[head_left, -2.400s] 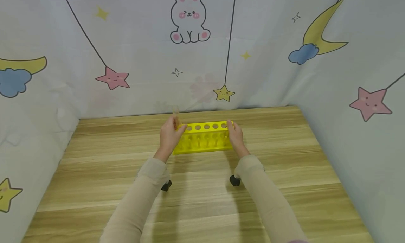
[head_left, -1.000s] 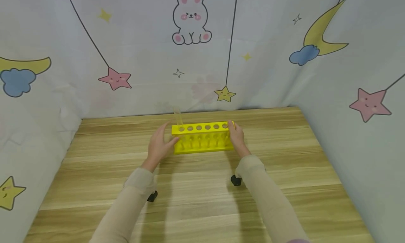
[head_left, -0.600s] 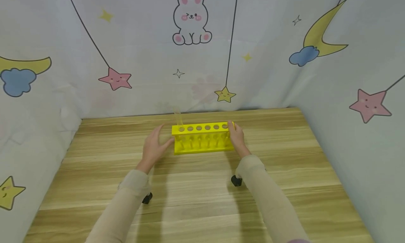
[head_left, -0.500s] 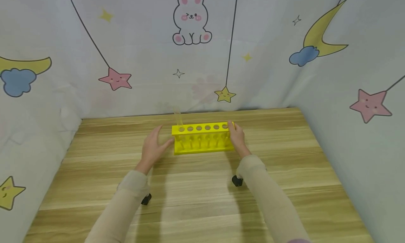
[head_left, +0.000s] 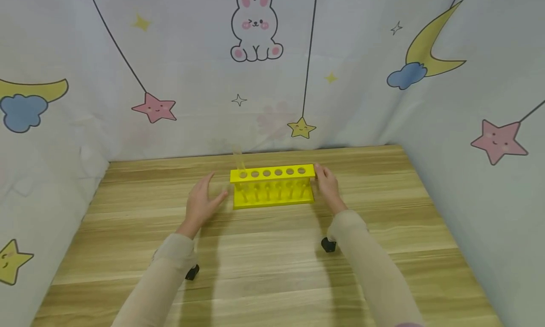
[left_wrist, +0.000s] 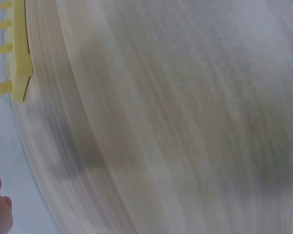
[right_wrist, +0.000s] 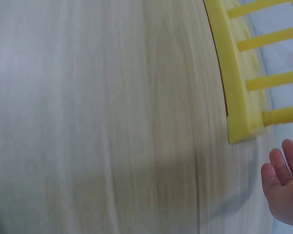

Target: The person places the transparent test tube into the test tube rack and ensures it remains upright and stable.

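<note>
Behind the wooden table (head_left: 127,232) hangs a curtain (head_left: 127,43) with cartoon prints. On the table stands a yellow rack (head_left: 272,187) (one clear tube (head_left: 238,159) in its leftmost hole). Left hand (head_left: 200,201) is spread, just beside the rack. Right hand (head_left: 328,185), fingers relaxed, is at the rack's right end.

Both hands (head_left: 200,205) now off the yellow rack (head_left: 272,187)
</note>
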A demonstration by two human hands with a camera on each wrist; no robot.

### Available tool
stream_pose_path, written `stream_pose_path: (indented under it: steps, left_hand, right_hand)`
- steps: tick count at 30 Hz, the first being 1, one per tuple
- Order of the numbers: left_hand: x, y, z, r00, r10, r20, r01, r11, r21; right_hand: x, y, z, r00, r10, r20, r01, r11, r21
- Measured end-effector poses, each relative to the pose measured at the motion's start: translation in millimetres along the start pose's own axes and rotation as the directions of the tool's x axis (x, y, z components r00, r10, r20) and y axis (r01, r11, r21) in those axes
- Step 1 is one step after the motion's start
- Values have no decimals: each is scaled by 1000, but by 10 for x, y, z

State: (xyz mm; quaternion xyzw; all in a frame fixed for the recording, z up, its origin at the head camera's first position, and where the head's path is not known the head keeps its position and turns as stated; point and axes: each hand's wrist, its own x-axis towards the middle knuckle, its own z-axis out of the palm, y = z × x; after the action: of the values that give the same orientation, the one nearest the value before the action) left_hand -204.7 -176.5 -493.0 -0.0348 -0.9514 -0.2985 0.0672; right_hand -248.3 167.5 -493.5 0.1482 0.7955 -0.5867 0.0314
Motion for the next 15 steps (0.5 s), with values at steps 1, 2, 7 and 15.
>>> stream_pose_path:
  steps: [1, 2, 7, 15]
  left_hand:
    - [-2, -8, -4, 1000, 2, 0, -2, 1000, 0]
    - [-6, -19, -9, 1000, 2, 0, -2, 1000, 4]
    - [-34, -108, -50, 1000, -1, -6, 1, 999, 34]
    - [-97, -276, -124, 998, 35, -46, -30, 995, 97]
  right_hand:
    - [1, 13, -22, 1000, 1, -1, -1, 1000, -3]
    - [2, 26, -46, 1000, -1, -1, 1, 1000, -11]
    - [14, 92, -206, 997, -74, 4, 74, 992, -103]
    - [53, 197, -440, 990, -138, 11, 137, 966, -221]
